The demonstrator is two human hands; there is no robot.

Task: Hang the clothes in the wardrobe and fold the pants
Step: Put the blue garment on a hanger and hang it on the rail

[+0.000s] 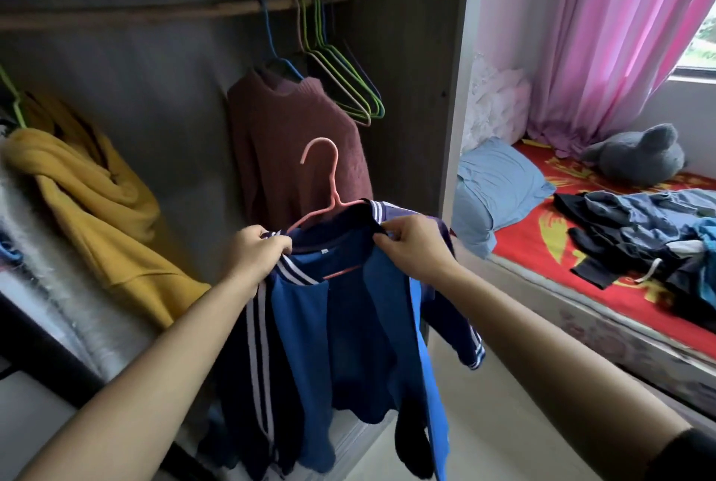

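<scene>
A blue jacket (348, 333) with white stripes hangs open in front of me on a pink hanger (327, 186), whose hook points up. My left hand (257, 252) pinches the jacket's left shoulder. My right hand (416, 248) pinches its collar at the right shoulder. Behind it stands the open wardrobe, where a wooden rail (174, 11) carries a maroon sweater (294, 147) on a blue hanger and several empty hangers (345, 81). A heap of dark and blue clothes (639, 232) lies on the bed at the right.
A yellow garment (97, 209) hangs on a green hanger at the wardrobe's left. The wardrobe's side panel (449, 93) divides it from the bed (581, 267), which has a red cover, a blue pillow (496, 194) and a grey plush toy (635, 155). Pink curtains (604, 35) hang behind.
</scene>
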